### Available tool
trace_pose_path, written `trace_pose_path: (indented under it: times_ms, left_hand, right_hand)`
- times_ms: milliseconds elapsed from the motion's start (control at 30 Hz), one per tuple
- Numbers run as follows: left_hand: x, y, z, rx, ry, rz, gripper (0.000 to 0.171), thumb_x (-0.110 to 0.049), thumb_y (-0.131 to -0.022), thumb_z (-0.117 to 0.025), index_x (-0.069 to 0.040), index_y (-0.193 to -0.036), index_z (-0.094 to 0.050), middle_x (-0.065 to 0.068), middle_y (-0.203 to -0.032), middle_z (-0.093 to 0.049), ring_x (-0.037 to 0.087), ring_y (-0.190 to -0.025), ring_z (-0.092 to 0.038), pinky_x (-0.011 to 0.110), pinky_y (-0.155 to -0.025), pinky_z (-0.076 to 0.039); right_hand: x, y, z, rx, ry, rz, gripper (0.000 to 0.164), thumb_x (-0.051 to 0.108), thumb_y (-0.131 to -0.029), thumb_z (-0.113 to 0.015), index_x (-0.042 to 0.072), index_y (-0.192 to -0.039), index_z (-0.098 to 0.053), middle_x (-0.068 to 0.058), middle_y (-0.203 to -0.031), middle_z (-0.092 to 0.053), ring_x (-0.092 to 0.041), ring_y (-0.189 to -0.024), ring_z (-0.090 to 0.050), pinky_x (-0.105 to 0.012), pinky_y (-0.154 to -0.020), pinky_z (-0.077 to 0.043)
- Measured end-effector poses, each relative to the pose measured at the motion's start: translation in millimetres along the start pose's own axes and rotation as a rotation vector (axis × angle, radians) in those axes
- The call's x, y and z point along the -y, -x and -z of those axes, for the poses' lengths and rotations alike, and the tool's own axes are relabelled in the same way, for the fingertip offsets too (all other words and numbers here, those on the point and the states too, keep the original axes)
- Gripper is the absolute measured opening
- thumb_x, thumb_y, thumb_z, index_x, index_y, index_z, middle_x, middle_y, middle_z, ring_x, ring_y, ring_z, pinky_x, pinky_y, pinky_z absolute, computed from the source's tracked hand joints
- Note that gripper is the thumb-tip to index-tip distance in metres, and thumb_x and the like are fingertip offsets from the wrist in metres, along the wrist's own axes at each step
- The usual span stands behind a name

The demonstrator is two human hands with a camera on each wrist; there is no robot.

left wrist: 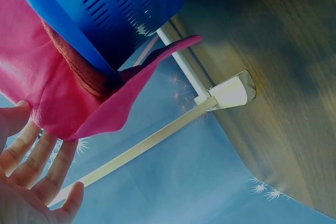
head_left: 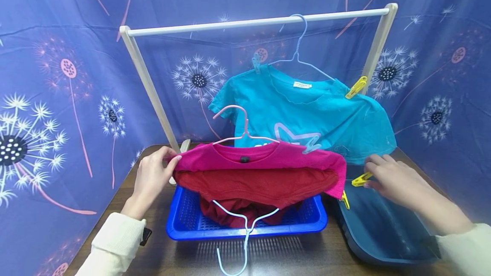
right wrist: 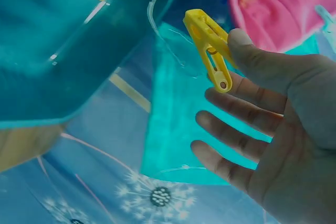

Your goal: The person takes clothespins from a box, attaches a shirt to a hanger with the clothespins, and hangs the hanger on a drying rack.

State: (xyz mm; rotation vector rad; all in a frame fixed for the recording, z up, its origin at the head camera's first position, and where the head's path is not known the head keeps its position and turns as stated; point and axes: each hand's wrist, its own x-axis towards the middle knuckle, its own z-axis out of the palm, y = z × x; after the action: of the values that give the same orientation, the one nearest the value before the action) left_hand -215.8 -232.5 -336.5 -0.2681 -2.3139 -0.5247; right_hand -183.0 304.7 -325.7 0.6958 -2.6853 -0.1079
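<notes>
My left hand (head_left: 151, 178) pinches the left shoulder of a pink T-shirt (head_left: 307, 161) between thumb and fingers. A pink wire hanger (head_left: 246, 133) sits inside its neck, with the hook standing up. On the shirt's right shoulder is a pale blue clothespin (head_left: 311, 145). To the right, my right hand (head_left: 397, 180) pinches a yellow clothespin (right wrist: 210, 48) between thumb and index finger, its other fingers spread. Below the pink shirt, a dark red garment (head_left: 253, 184) lies in and over a blue basket (head_left: 245, 232), with a pale wire hanger (head_left: 247, 229) in front.
Behind, a turquoise T-shirt (head_left: 245, 93) hangs from a white rail (head_left: 215, 26) on a blue hanger (head_left: 297, 56), clipped by blue (head_left: 256, 63) and yellow clothespins (head_left: 356, 87). A dark bin (head_left: 383, 225) stands at right; another yellow clothespin (head_left: 345, 200) is at its left rim.
</notes>
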Motion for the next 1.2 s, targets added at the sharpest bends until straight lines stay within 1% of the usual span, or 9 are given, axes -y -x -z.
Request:
trace_pose_path:
  times_ms: [400, 433, 500, 600, 633, 733, 767, 833, 1200]
  left_hand:
    - [-0.2, 0.5, -0.2, 0.004, 0.002, 0.003, 0.012, -0.021, -0.080, -0.069, -0.012, -0.083, -0.062, 0.006, -0.078, -0.069, 0.026, -0.074, -0.065, 0.041, -0.063, -0.044]
    - [-0.1, 0.4, -0.3, 0.004, 0.001, 0.005, 0.012, -0.021, -0.080, -0.069, -0.012, -0.083, -0.062, 0.007, -0.078, -0.069, 0.026, -0.074, -0.065, 0.041, -0.063, -0.044]
    - [-0.1, 0.1, -0.3, 0.005, 0.000, 0.009, 0.012, -0.022, -0.080, -0.069, -0.012, -0.083, -0.062, 0.006, -0.079, -0.070, 0.026, -0.074, -0.065, 0.041, -0.063, -0.045]
    - [-0.1, -0.7, -0.6, 0.003, 0.003, 0.011, 0.012, -0.022, -0.080, -0.069, -0.012, -0.083, -0.062, 0.006, -0.079, -0.070, 0.025, -0.074, -0.065, 0.041, -0.064, -0.044]
    - [-0.1, -1.0, -0.6, 0.002, 0.003, 0.012, 0.012, -0.022, -0.080, -0.069, -0.012, -0.083, -0.062, 0.006, -0.079, -0.070, 0.025, -0.074, -0.065, 0.041, -0.064, -0.044]
    - [-0.2, -1.6, -1.0, -0.001, 0.005, 0.012, 0.012, -0.022, -0.080, -0.069, -0.013, -0.083, -0.062, 0.006, -0.078, -0.070, 0.024, -0.074, -0.065, 0.041, -0.064, -0.045]
    - [-0.2, -1.7, -1.3, -0.002, 0.006, 0.012, 0.012, -0.022, -0.080, -0.069, -0.013, -0.083, -0.062, 0.006, -0.078, -0.070, 0.025, -0.074, -0.065, 0.041, -0.064, -0.045]
    - [-0.4, -1.5, -1.3, -0.002, 0.006, 0.016, 0.012, -0.023, -0.080, -0.069, -0.013, -0.083, -0.062, 0.005, -0.078, -0.070, 0.025, -0.074, -0.065, 0.041, -0.063, -0.044]
    - [0.3, -1.5, -2.1, -0.001, 0.010, 0.019, 0.013, -0.023, -0.080, -0.070, -0.012, -0.083, -0.063, 0.006, -0.078, -0.070, 0.024, -0.073, -0.066, 0.040, -0.063, -0.044]
  right_hand:
    - [10, -4, 20, -0.172, 0.009, 0.131, 0.031, 0.025, -0.056, -0.082, 0.012, -0.078, -0.064, -0.010, -0.095, -0.060, -0.027, -0.080, -0.057, -0.038, -0.056, -0.047]
    - [12, -5, 21, -0.191, 0.007, 0.149, 0.031, 0.034, -0.062, -0.080, 0.012, -0.077, -0.064, -0.009, -0.094, -0.061, -0.027, -0.079, -0.056, -0.037, -0.056, -0.046]
    - [15, -8, 24, -0.225, -0.003, 0.180, 0.040, 0.052, -0.073, -0.067, 0.013, -0.076, -0.064, -0.008, -0.093, -0.060, -0.024, -0.078, -0.055, -0.034, -0.055, -0.046]
    - [22, -12, 28, -0.269, -0.022, 0.215, 0.063, 0.067, -0.084, -0.029, 0.014, -0.074, -0.061, -0.005, -0.090, -0.060, -0.020, -0.076, -0.053, -0.031, -0.054, -0.046]
    - [24, -13, 30, -0.272, -0.028, 0.218, 0.061, 0.066, -0.084, -0.030, 0.014, -0.074, -0.060, -0.004, -0.089, -0.059, -0.018, -0.075, -0.052, -0.030, -0.054, -0.045]
    - [32, -17, 33, -0.263, -0.057, 0.211, 0.037, 0.051, -0.074, -0.068, 0.015, -0.074, -0.057, -0.001, -0.087, -0.057, -0.014, -0.074, -0.050, -0.028, -0.054, -0.044]
    - [34, -19, 33, -0.253, -0.067, 0.207, 0.037, 0.050, -0.073, -0.070, 0.015, -0.075, -0.057, -0.001, -0.087, -0.057, -0.013, -0.075, -0.049, -0.027, -0.055, -0.045]
    - [39, -22, 34, -0.237, -0.091, 0.198, 0.034, 0.030, -0.060, -0.082, 0.014, -0.076, -0.057, 0.000, -0.087, -0.056, -0.013, -0.076, -0.048, -0.026, -0.056, -0.045]
    - [66, -42, 33, -0.278, -0.144, 0.259, 0.039, 0.022, -0.052, -0.087, 0.013, -0.076, -0.056, 0.000, -0.086, -0.057, -0.013, -0.080, -0.049, -0.026, -0.060, -0.048]
